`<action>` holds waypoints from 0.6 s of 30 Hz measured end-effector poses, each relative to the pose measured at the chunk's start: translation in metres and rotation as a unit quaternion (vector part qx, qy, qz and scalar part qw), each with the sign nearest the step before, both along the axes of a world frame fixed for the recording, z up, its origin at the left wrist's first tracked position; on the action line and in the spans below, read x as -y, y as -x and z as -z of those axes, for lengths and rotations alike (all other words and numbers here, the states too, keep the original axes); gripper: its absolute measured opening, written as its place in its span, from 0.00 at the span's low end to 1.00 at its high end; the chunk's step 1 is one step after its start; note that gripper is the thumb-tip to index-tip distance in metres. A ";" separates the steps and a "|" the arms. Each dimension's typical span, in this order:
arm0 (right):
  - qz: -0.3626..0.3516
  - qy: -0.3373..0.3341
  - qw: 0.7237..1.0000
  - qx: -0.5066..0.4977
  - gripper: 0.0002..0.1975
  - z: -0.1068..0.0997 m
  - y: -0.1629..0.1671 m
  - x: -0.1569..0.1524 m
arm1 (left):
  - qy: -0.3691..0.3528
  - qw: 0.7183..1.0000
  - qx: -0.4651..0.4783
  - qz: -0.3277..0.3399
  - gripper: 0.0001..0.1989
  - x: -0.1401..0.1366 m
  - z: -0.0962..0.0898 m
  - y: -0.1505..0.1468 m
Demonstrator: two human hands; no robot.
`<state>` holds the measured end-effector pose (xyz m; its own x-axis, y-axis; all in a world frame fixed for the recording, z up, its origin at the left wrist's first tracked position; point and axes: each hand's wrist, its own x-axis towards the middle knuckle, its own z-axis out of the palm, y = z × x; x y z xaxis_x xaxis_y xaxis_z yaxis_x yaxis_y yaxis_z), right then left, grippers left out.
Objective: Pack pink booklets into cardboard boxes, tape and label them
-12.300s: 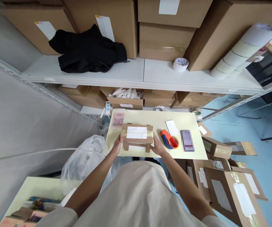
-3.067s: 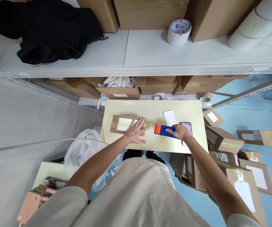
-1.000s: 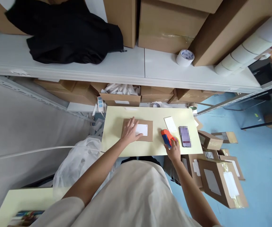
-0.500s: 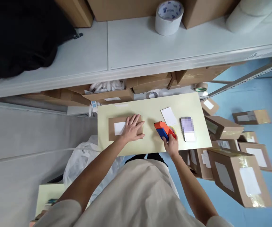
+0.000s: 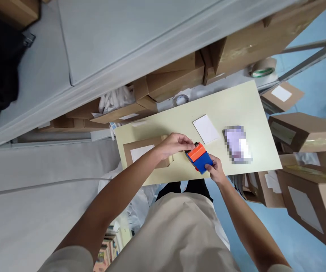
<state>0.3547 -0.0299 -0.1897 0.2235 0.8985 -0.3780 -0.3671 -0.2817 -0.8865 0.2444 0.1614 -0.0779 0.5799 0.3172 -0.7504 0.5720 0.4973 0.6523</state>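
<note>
My right hand (image 5: pixel 215 169) is wrapped around an orange and blue tape dispenser (image 5: pixel 201 160), holding it just above the table. At the dispenser's front end, my left hand (image 5: pixel 177 145) has its fingers pinched together; what lies between the fingertips is too small to make out. A flat brown cardboard box (image 5: pixel 129 153) with a white label (image 5: pixel 142 152) rests on the table to the left, partly covered by my left hand and forearm. To the right of the dispenser are a white card-like pad (image 5: pixel 206 129) and a blurred-out purple and white item (image 5: pixel 237 143).
The pale yellow table (image 5: pixel 165 121) stands against a grey shelf (image 5: pixel 129 45) holding cardboard boxes. A brown tape roll (image 5: pixel 263 68) and a white tape roll (image 5: pixel 182 99) sit behind the table. Labelled cartons (image 5: pixel 319 200) are piled on the floor at right.
My left hand has lifted off the cardboard box and moved right to the dispenser's front end. The dispenser has turned in my right hand, showing more blue. The camera view has tilted.
</note>
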 end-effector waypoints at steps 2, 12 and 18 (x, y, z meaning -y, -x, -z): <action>0.000 0.000 1.000 -0.005 0.22 0.001 0.001 0.002 | 0.071 0.997 -0.010 -0.024 0.18 0.005 0.006 0.002; 0.041 0.012 0.999 0.028 0.15 -0.002 0.019 0.016 | 0.152 0.988 -0.035 0.007 0.24 -0.007 0.016 0.020; 0.106 0.033 0.992 0.051 0.15 -0.005 0.038 0.021 | -0.208 0.955 -0.092 0.189 0.18 -0.007 0.022 0.008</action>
